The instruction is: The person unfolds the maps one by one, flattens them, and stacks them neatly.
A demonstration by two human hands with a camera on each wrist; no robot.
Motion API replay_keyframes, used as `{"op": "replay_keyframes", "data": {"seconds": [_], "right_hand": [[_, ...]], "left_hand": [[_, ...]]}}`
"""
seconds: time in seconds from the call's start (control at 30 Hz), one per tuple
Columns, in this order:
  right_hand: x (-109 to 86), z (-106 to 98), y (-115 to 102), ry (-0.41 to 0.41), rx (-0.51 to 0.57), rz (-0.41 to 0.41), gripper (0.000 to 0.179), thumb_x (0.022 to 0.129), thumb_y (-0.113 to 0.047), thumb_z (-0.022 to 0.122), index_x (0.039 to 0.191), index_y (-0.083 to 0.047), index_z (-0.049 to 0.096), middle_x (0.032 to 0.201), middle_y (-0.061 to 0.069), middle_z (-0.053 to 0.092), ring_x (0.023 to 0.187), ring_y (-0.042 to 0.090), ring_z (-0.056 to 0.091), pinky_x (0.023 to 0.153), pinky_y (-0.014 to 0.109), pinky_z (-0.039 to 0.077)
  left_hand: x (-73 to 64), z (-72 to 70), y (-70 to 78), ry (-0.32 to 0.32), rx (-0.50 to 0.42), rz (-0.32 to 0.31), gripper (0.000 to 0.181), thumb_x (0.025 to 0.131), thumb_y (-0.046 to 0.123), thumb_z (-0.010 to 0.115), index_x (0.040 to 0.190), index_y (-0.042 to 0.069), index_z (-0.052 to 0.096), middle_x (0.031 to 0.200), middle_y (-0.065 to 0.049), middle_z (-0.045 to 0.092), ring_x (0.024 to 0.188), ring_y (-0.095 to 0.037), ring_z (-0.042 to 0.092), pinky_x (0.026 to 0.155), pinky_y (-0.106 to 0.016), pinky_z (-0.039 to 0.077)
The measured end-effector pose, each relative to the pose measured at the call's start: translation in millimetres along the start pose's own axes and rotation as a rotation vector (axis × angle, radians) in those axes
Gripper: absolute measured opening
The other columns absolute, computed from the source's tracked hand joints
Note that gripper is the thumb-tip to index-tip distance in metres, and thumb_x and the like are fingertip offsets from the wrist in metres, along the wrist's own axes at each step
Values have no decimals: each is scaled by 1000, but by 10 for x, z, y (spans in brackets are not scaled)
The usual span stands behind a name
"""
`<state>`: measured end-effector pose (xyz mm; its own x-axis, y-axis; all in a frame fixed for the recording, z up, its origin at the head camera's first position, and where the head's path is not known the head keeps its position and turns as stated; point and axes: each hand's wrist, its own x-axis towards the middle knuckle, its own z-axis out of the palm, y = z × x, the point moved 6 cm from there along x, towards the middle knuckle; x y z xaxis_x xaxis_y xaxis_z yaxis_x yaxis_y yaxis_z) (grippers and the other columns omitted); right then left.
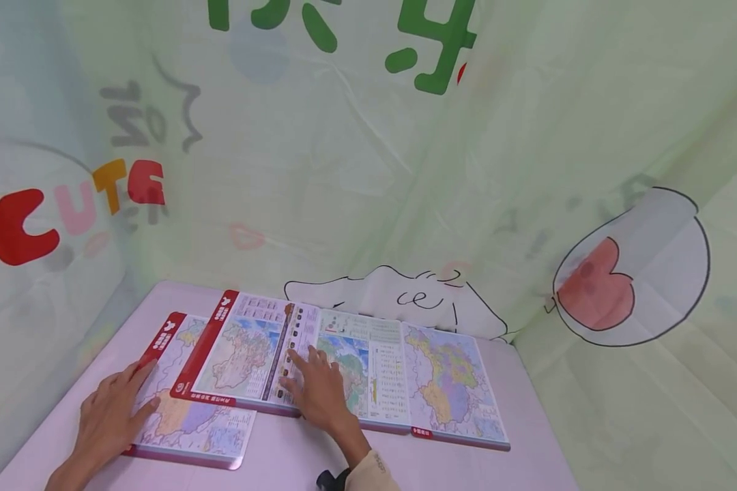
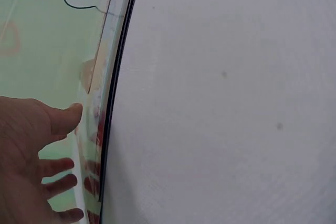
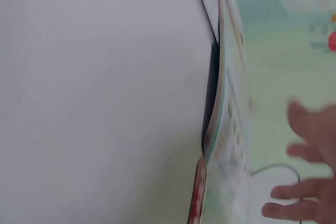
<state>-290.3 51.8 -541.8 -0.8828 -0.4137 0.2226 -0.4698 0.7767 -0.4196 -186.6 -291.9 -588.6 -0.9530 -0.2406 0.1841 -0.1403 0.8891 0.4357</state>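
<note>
On the left side of the table lies a folded map [image 1: 215, 433] with a red strip, partly covered by another map. My left hand [image 1: 107, 412] is over its left edge, fingers extended; in the left wrist view the hand [image 2: 26, 161] shows straight, spread fingers beside the map's dark edge. The second map [image 1: 239, 354], also red-edged, lies open to the right in several panels. Over its middle panels is my right hand [image 1: 322, 392], fingers spread; whether they touch the sheet I cannot tell. A blurred right hand [image 3: 315, 156] appears in the right wrist view.
A right-hand panel [image 1: 454, 382] with a colored map and a red label reaches toward the table's right side. The pale pink table [image 1: 467, 467] meets a printed cloth backdrop [image 1: 344, 170] behind and at both sides. A dark wrist strap [image 1: 331, 479] shows by my right sleeve.
</note>
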Motion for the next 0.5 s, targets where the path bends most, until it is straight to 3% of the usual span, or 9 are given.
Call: {"op": "replay_keyframes", "data": {"seconds": [0.07, 0.1, 0.13, 0.2, 0.27, 0.33, 0.5], "right_hand": [[-7, -94, -44, 114, 107, 63, 42, 107, -37, 69, 143, -16, 73, 132, 12, 79, 114, 28, 79, 95, 46, 62], [-19, -133, -63, 154, 187, 100, 36, 105, -33, 72, 134, -12, 78, 117, 9, 84, 96, 22, 80, 81, 38, 63], [-30, -155, -82, 182, 261, 128, 30, 104, -28, 74, 125, -9, 82, 101, 6, 85, 79, 16, 79, 68, 32, 60], [-60, -133, -112, 158, 423, 193, 20, 102, -19, 76, 109, -3, 85, 78, 4, 81, 57, 7, 68, 52, 22, 51], [-126, -72, -154, 74, 571, 255, 15, 100, -12, 76, 98, 2, 83, 68, 3, 77, 50, 5, 66, 48, 20, 51], [-205, 18, -199, -20, 719, 314, 12, 98, -5, 74, 93, 5, 79, 67, 9, 77, 51, 13, 71, 50, 22, 57], [-382, 166, -311, -191, 946, 489, 7, 98, -2, 72, 96, 5, 73, 83, 21, 82, 73, 31, 83, 66, 34, 67]], "left_hand": [[18, -41, -4, 18, -11, -27, 92, 88, 25, 85, 164, 1, 40, 158, -41, 39, 131, -64, 37, 102, -85, 38], [28, -64, -3, 25, -17, -38, 91, 88, 25, 85, 163, 0, 40, 156, -41, 41, 128, -64, 39, 101, -84, 40], [41, -89, 0, 24, -29, -49, 89, 89, 24, 84, 163, -2, 40, 155, -42, 42, 126, -64, 41, 99, -83, 43], [66, -130, 6, 3, -48, -69, 87, 91, 24, 82, 161, -5, 40, 153, -44, 44, 121, -62, 45, 95, -79, 47], [89, -155, 11, -43, -67, -83, 87, 93, 24, 81, 160, -9, 38, 151, -45, 46, 117, -59, 48, 92, -75, 50], [112, -176, 9, -82, -86, -106, 87, 94, 25, 79, 160, -12, 35, 149, -46, 46, 112, -57, 51, 90, -71, 53], [144, -219, -1, -119, -108, -137, 86, 94, 22, 78, 156, -19, 34, 142, -49, 49, 108, -55, 54, 90, -70, 55]]}}
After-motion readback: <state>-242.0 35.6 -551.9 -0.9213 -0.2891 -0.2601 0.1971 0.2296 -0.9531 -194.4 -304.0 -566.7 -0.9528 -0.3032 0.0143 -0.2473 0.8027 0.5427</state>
